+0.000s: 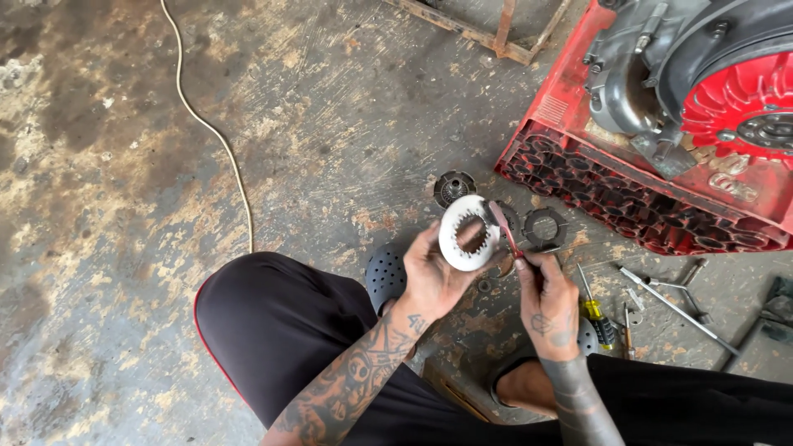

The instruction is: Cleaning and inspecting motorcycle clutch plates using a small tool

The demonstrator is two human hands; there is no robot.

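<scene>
toothed metal ring [468, 234] in L hand [431, 279], R hand [547, 299] w/ red tool [505, 229] at its rim

toothed ring [467, 234] between both hands, engine [694, 74] right, cord [216, 132] left.

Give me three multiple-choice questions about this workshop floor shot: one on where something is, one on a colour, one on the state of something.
1. Where does the yellow-handled screwdriver lie?
A. On the floor by the right hand
B. On the red engine housing
C. In the left hand

2. What colour is the round toothed metal ring held up in the left hand?
A. Red
B. Pale silver-white
C. Green

3. How does the right hand stand?
A. Flat on the floor
B. Open and empty
C. Closed on a thin reddish tool touching the ring

Answers: 1 A, it rests on the concrete beside that hand; 2 B, the ring looks pale against the floor; 3 C, the fingers pinch the tool against the ring.
</scene>
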